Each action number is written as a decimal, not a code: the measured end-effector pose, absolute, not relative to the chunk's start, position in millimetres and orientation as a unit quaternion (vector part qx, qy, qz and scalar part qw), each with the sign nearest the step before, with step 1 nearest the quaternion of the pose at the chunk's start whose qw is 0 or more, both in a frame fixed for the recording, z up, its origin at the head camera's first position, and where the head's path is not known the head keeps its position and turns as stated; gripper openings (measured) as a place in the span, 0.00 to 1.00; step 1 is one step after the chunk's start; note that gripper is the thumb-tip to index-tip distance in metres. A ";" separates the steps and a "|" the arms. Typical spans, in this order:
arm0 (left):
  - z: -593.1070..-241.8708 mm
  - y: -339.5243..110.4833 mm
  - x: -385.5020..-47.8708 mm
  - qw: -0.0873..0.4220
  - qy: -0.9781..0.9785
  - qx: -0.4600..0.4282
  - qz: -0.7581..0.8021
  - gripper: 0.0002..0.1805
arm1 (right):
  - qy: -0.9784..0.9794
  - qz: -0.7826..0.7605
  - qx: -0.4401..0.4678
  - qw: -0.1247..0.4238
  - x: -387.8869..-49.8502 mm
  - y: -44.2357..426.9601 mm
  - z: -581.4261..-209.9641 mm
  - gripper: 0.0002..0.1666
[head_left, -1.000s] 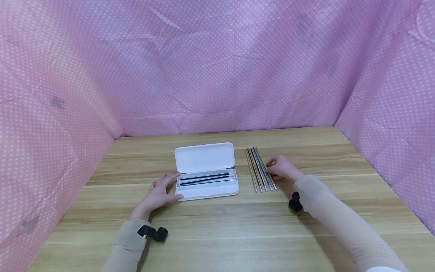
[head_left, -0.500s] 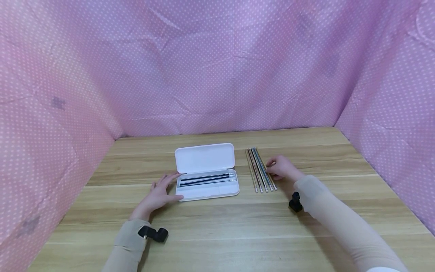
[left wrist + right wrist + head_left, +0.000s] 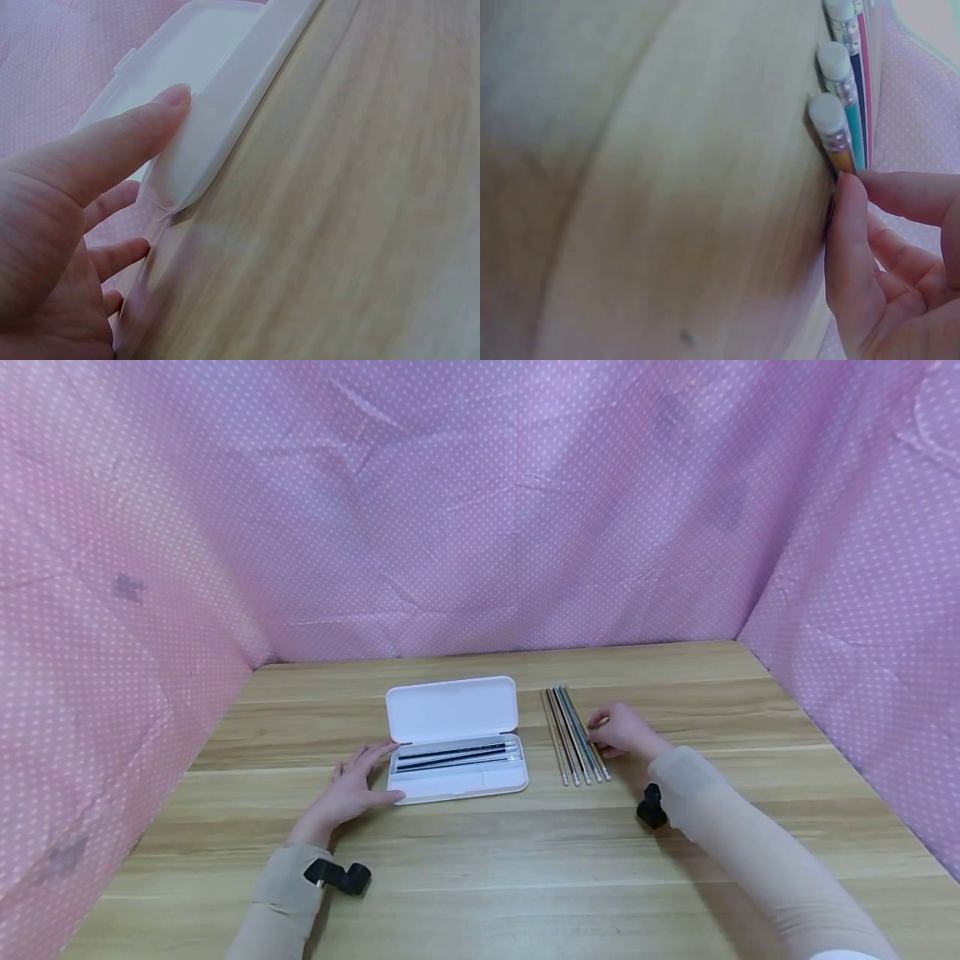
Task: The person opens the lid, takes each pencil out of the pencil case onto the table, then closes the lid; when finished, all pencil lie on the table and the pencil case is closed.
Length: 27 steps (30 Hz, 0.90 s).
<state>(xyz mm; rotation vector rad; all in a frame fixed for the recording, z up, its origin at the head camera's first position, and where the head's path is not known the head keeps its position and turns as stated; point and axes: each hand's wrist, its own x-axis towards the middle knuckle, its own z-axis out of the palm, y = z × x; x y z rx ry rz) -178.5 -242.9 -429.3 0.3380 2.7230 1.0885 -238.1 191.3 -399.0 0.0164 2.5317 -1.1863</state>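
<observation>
At the far left, pink dotted cloth [image 3: 112,652] hangs as a wall; it continues along the back and down the right side. A pale sleeve [image 3: 281,902] comes in over the wooden counter [image 3: 480,877], with a small black camera [image 3: 352,878] at its wrist. Next is the left hand [image 3: 348,789], its fingers spread at the left end of the white case [image 3: 435,787]. The thumb rests on the near rim, while another fingertip reaches the back left corner, by the hinge.

The case lies open on the counter, left of the middle, its lid [image 3: 453,710] tipped back toward the rear cloth. Dark pencils [image 3: 453,757] lie lengthwise in its back compartment, pale ends to the right; the front part (shallow and white) has a divider toward its right side.

Just right of the case, apart from it, a row of pencils [image 3: 567,739] lies side by side on the counter, white eraser ends toward the person. At the row's right edge is the right hand [image 3: 624,731] — thumb and forefinger pinching the yellow pencil [image 3: 843,160], the outermost one. In the right wrist view the pinch sits just past the metal band, with a green pencil [image 3: 855,127] right alongside. Farther right, a second sleeve [image 3: 757,852] runs to the bottom edge, another black camera [image 3: 651,807] under its wrist.
</observation>
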 end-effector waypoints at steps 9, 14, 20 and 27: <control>-429.8 -242.7 -178.5 0.092 0.918 0.117 0.368 0.45 | 0.894 -0.413 0.010 0.175 -239.4 191.5 -399.2 0.15; -429.1 -242.7 -178.2 0.093 0.918 0.116 0.367 0.45 | 0.890 -0.418 0.016 0.179 -239.4 191.2 -398.8 0.15; -426.3 -241.9 -177.2 0.093 0.915 0.118 0.374 0.45 | 0.886 -0.428 0.015 0.181 -240.0 191.6 -399.8 0.14; -427.9 -242.1 -176.9 0.092 0.916 0.115 0.373 0.45 | 0.882 -0.437 0.007 0.176 -241.2 192.5 -394.7 0.16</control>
